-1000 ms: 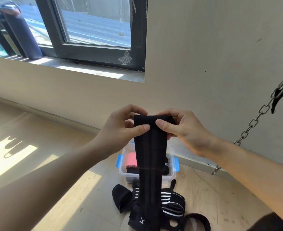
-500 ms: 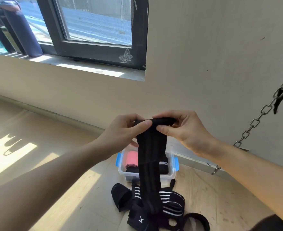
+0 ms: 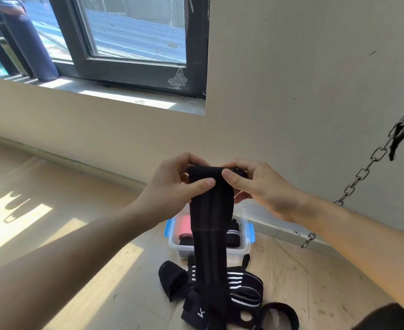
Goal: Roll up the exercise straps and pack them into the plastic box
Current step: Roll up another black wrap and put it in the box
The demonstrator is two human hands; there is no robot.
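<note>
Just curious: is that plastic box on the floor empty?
No. The plastic box holds a pink roll and a black striped roll.

We see a long black strap [image 3: 210, 222] hanging at centre frame, its top end curled over. Behind it, lower centre, the clear box [image 3: 238, 253] holds a pink roll [image 3: 185, 226] and a striped black roll [image 3: 232, 235]. Loose straps [image 3: 243, 289] lie heaped below.

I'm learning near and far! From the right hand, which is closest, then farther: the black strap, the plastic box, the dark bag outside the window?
1. Black strap: pinched by the right hand.
2. Plastic box: on the floor below.
3. Dark bag: outside the window, far left.
</note>
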